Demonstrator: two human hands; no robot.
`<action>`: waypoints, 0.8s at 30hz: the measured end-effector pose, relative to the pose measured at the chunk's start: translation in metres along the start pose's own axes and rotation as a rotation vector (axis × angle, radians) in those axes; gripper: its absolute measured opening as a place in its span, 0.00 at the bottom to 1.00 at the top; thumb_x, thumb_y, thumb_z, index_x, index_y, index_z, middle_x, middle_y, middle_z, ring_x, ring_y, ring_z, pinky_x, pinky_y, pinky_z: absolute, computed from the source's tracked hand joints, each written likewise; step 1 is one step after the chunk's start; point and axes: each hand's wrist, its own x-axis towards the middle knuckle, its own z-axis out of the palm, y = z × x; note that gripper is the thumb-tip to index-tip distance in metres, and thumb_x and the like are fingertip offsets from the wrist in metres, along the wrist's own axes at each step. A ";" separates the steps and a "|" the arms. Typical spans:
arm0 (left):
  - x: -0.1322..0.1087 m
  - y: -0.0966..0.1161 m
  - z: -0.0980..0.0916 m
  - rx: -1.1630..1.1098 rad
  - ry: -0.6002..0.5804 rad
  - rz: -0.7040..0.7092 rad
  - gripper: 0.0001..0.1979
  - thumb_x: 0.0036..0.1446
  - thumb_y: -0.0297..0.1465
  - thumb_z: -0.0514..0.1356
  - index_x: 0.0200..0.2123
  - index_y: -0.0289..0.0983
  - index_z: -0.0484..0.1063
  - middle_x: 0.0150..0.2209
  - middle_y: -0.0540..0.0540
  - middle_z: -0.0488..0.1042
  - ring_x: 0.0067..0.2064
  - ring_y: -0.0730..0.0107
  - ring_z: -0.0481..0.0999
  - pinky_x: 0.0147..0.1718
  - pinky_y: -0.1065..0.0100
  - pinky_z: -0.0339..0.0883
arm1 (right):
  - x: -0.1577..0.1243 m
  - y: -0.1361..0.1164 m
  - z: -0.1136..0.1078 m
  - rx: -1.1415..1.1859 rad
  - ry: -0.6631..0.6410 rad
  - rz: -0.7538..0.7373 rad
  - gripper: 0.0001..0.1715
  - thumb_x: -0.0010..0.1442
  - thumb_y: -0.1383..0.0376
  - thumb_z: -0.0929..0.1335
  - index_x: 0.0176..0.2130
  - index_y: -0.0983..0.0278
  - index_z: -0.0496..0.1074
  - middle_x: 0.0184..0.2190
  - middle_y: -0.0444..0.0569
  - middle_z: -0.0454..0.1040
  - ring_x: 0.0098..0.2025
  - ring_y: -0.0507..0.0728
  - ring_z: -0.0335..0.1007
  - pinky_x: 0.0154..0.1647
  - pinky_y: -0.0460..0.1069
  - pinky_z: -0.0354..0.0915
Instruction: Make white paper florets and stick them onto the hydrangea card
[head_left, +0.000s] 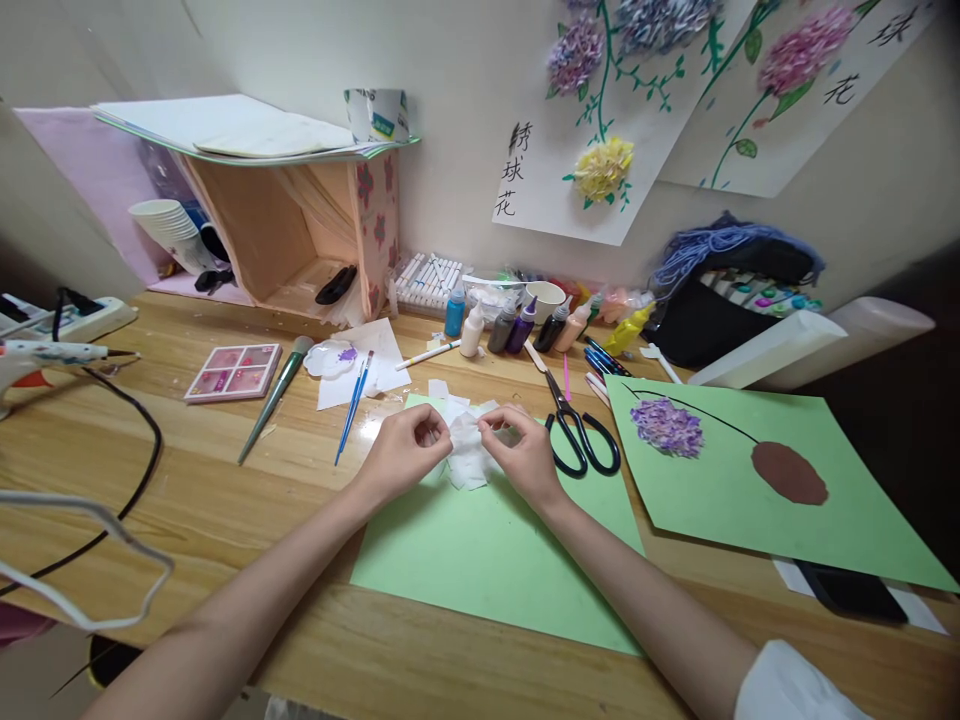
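Note:
My left hand [405, 450] and my right hand [526, 460] face each other above the far part of a green sheet of paper [480, 570]. Thumb and forefinger are pinched together on both, at the two sides of thin white tissue paper [470, 462]. Several pale scraps lie in a small heap between and behind the fingers, so single pieces are hard to tell apart. Just beyond my right hand lie black-handled scissors [574, 430], with their blades pointing away.
Paint bottles [517, 325] and white markers [431, 280] line the wall side. Brushes [352, 410] and a palette box [234, 372] lie left, near a glue gun [52, 355] and cables. On the right is a green sheet with a purple flower [667, 428], overlapping a dark phone [851, 592].

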 end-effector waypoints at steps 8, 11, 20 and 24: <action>-0.001 -0.001 0.001 0.029 0.024 0.014 0.04 0.47 0.29 0.55 0.26 0.35 0.68 0.25 0.50 0.69 0.26 0.74 0.65 0.26 0.72 0.58 | 0.000 0.000 -0.001 0.023 0.017 0.010 0.05 0.54 0.69 0.66 0.26 0.62 0.69 0.26 0.45 0.72 0.33 0.55 0.66 0.37 0.50 0.60; -0.003 0.004 0.000 0.058 -0.001 0.051 0.08 0.52 0.33 0.54 0.26 0.36 0.67 0.24 0.50 0.69 0.26 0.73 0.65 0.26 0.72 0.57 | 0.000 -0.001 -0.001 0.003 0.006 -0.026 0.06 0.54 0.69 0.66 0.26 0.62 0.69 0.26 0.45 0.72 0.32 0.55 0.65 0.37 0.50 0.60; -0.008 0.007 0.002 0.248 -0.013 0.114 0.17 0.58 0.39 0.49 0.22 0.36 0.64 0.23 0.50 0.67 0.26 0.72 0.63 0.25 0.70 0.52 | -0.003 -0.008 0.000 -0.075 -0.022 -0.123 0.06 0.55 0.69 0.66 0.27 0.61 0.70 0.25 0.45 0.71 0.30 0.55 0.64 0.36 0.51 0.59; -0.009 0.006 0.001 0.306 0.015 0.087 0.19 0.60 0.40 0.47 0.21 0.36 0.62 0.22 0.50 0.66 0.25 0.72 0.62 0.26 0.70 0.51 | -0.002 -0.007 0.000 -0.091 0.022 -0.104 0.06 0.54 0.70 0.66 0.26 0.62 0.68 0.25 0.45 0.71 0.31 0.55 0.64 0.36 0.51 0.59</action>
